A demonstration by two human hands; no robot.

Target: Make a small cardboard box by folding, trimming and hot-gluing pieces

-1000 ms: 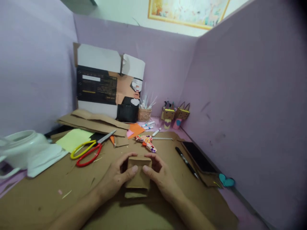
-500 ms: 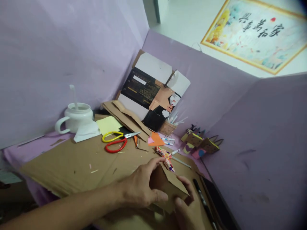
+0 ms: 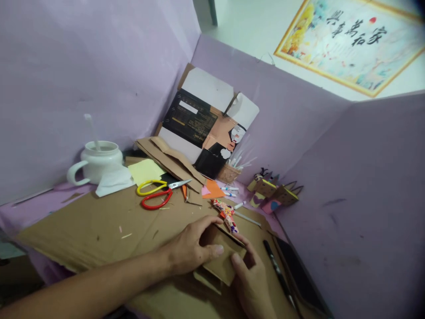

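Observation:
A small folded cardboard box [image 3: 221,257] is held low in the head view, over a large cardboard sheet [image 3: 99,226]. My left hand [image 3: 195,246] grips its left side, thumb on the near face and fingers over the top edge. On the right side, my right hand [image 3: 249,270] pinches the box between thumb and fingers. A flap sticks out beneath it. Just beyond the box lies a colourful patterned piece [image 3: 226,214]. Scissors [image 3: 159,192] with one yellow and one red handle rest on the sheet, left of the hands.
A white mug [image 3: 101,161] and a tissue [image 3: 114,179] stand at the left. Flattened cardboard [image 3: 195,119] leans on the back wall, beside a small basket [image 3: 229,173] of sticks. Decorated cardboard pieces [image 3: 265,188] and a dark pen [image 3: 279,270] are at the right.
The box has tilted in my hands, so its near face shows more and its opening less. My right hand has turned with it. The camera view has shifted slightly.

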